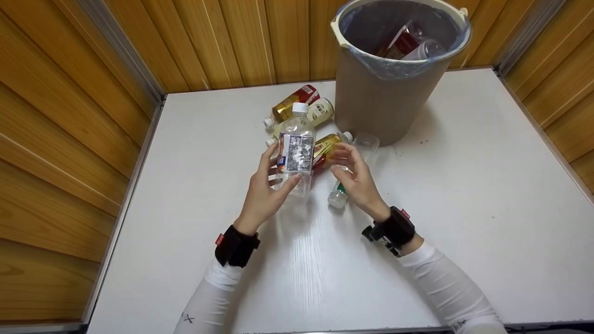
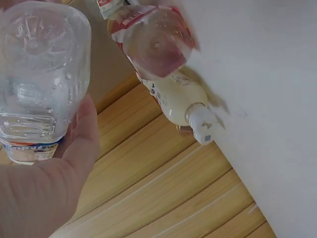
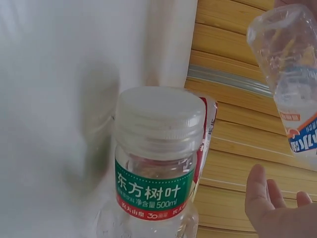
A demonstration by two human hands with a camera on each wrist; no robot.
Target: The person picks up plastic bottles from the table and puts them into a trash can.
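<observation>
A white surface (image 1: pixel 487 208) spreads before wooden wall panels (image 1: pixel 246 46), and at its far side stands a tall tan bin (image 1: pixel 376 106) with a blue liner (image 1: pixel 394 67), a couple of bottles (image 1: pixel 408 41) showing inside. Near the bin's foot several more bottles lie on their sides: two red-and-gold ones (image 1: pixel 297 102) (image 1: pixel 325 146), a pale one (image 1: pixel 321 111) and a clear one with a green label (image 1: pixel 341 187). In front of this group, the person's left hand (image 1: pixel 264 195) is wrapped around a clear plastic bottle (image 1: pixel 297 155), raised off the surface and cap end up. The right hand (image 1: pixel 362 181) is nearby with thumb and fingers apart, loosely bent, holding nothing. The step in hand appears to be lifting this bottle; if it is meant for the bin, the next move calls for raising it over the rim. Its white cap (image 1: pixel 300 107) is on.
</observation>
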